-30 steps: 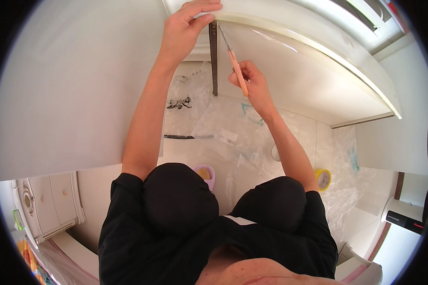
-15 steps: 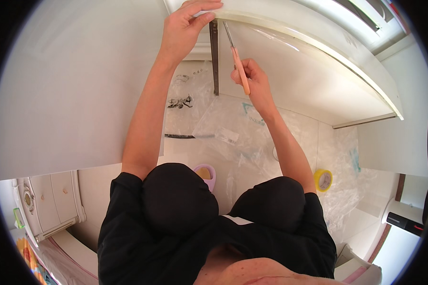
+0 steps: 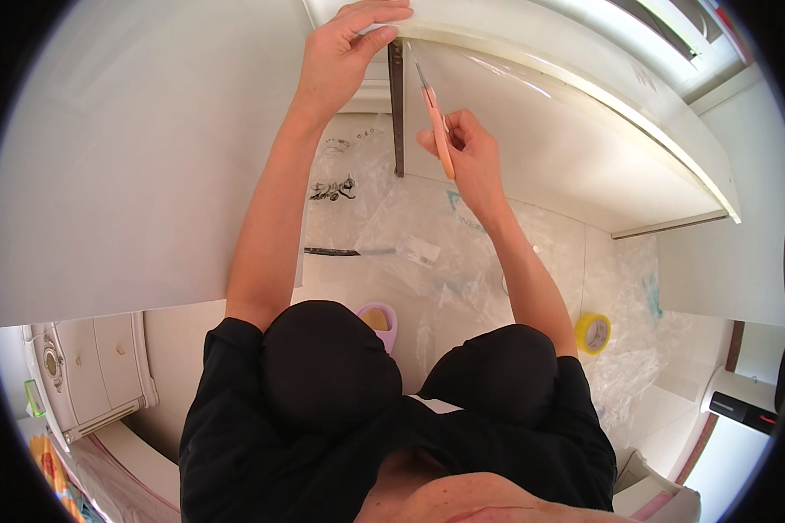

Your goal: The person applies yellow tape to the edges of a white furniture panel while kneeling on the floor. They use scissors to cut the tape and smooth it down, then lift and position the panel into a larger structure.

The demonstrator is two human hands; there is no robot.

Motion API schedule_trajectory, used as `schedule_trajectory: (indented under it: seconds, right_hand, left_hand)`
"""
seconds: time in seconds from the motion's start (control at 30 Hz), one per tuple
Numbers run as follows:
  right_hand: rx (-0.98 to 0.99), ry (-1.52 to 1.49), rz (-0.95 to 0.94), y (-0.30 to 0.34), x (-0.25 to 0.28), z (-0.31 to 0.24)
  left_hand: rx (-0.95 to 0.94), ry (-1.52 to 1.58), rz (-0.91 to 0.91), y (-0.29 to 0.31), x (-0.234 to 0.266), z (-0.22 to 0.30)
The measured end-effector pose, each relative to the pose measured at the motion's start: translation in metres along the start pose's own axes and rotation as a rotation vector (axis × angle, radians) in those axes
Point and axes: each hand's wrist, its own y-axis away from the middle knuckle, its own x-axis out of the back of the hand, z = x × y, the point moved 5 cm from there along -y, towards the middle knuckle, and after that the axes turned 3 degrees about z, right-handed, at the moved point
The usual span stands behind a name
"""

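My left hand [image 3: 344,57] pinches the left end of a white panel [image 3: 532,113], thumb at its lower edge and fingers over the top. Just right of that grip, my right hand [image 3: 467,148] holds scissors [image 3: 439,131] with orange-pink handles, the blades pointing up toward the panel's edge. Whether the blade tips touch the edge I cannot tell. Clear, shiny film or tape runs along the panel's rim. A dark metal rail [image 3: 397,105] hangs down beside my left hand, on the panel's left side.
A big white board [image 3: 148,157] stands on the left. Crumpled clear plastic sheeting [image 3: 427,235] covers much of the floor, with a black strip [image 3: 331,252] on it. A yellow-cored tape roll [image 3: 593,333] lies by my right elbow. A lilac slipper [image 3: 387,327] shows beside my knee.
The scissors and my right hand have shifted slightly down and left, and the blades look closer together. My left hand keeps its grip on the panel.
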Motion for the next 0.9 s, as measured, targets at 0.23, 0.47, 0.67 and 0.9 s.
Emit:
schedule_trajectory:
  seconds: [0.23, 0.47, 0.67, 0.9]
  right_hand:
    - [-0.016, -0.337, -0.124, 0.013, -0.009, -0.002]
    - [-0.026, -0.459, -0.193, 0.016, -0.019, 0.011]
    - [-0.039, -0.326, -0.109, 0.01, -0.011, 0.001]
    - [-0.104, -0.291, -0.042, 0.015, -0.008, -0.012]
  left_hand:
    - [-0.02, 0.014, -0.081, -0.002, 0.004, -0.002]
    - [-0.05, -0.047, -0.082, -0.002, 0.001, -0.001]
    - [0.017, 0.036, -0.044, 0.0, 0.0, 0.002]
    - [0.029, 0.07, -0.041, 0.0, -0.001, 0.001]
